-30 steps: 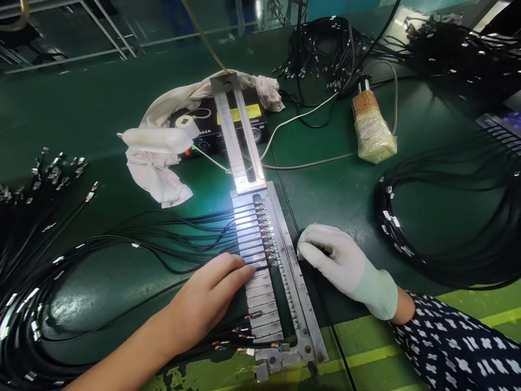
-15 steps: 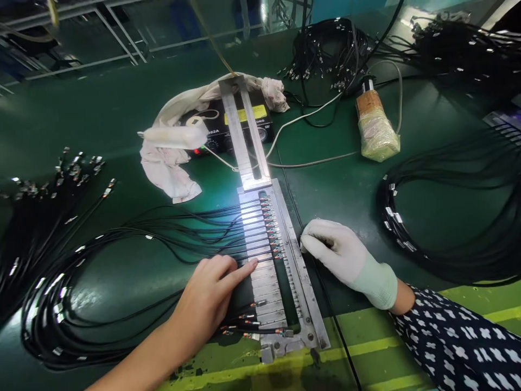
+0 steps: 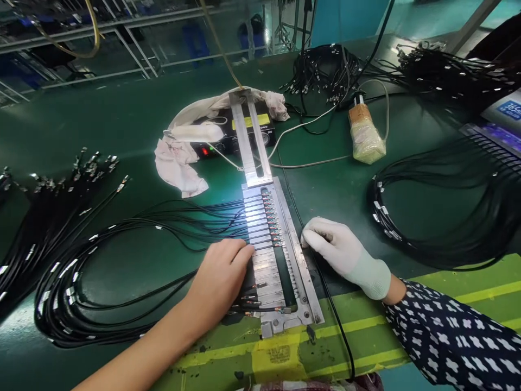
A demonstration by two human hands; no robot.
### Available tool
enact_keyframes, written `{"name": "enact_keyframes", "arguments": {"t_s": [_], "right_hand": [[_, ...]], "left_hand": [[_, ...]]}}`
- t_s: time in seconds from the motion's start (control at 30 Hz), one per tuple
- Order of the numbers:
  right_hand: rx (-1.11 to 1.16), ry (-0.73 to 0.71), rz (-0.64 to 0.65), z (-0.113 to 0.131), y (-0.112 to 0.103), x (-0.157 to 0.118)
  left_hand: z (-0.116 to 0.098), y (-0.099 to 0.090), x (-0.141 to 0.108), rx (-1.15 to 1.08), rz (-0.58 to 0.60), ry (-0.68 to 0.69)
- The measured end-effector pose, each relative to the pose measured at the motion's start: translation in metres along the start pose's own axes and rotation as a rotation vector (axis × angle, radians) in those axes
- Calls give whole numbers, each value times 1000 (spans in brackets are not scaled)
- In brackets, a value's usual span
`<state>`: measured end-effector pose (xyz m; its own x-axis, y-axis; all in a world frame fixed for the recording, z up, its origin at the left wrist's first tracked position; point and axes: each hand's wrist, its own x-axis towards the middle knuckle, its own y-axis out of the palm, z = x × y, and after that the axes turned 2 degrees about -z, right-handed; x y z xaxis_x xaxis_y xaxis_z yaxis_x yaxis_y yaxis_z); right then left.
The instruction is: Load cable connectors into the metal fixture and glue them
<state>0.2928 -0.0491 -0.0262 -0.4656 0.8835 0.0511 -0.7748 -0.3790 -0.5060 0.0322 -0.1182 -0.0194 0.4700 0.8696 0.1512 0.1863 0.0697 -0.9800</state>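
A long metal fixture (image 3: 266, 279) with a slotted side lies on the bench, and several thin black cables (image 3: 211, 217) enter its grooves from the left, tips lined up along the slot. My bare left hand (image 3: 222, 271) is closed at the fixture's left edge, thumb and fingers around a black cable that runs into a groove; its fingertips are partly hidden. My right hand (image 3: 336, 250), in a white glove, rests beside the fixture's right edge with thumb and forefinger pressed together. What it holds, if anything, is hidden. Loose cable ends (image 3: 254, 309) lie across the fixture's near end.
Behind the fixture sits a black control box (image 3: 226, 146) with a white cloth (image 3: 175, 163) around it. A yellow-wrapped tool (image 3: 367, 138) lies to the right. Coiled cables (image 3: 52, 304) fill the left, another coil (image 3: 386, 222) the right, and cable bundles (image 3: 334, 70) the back.
My left forefinger has drawn back from its outstretched position on the fixture and curled in with the other fingers. My right hand stays beside the fixture. The whole view has shifted slightly.
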Motion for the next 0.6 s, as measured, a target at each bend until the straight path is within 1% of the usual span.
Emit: {"name": "enact_keyframes", "arguments": {"t_s": [0.1,0.27,0.33,0.5,0.6], "right_hand": [[1,-5,-6,0,0,2],[-13,-22,-14,1,0,2],[-45,-41,-18,1,0,2],[-101,-66,-19,2,2,3],[-98,-78,-30,6,1,0]], "left_hand": [[4,2,10,81,54,22],[3,-8,21,107,145,104],[2,-11,25,121,163,122],[3,-20,32,158,146,138],[5,-29,29,148,67,165]]}}
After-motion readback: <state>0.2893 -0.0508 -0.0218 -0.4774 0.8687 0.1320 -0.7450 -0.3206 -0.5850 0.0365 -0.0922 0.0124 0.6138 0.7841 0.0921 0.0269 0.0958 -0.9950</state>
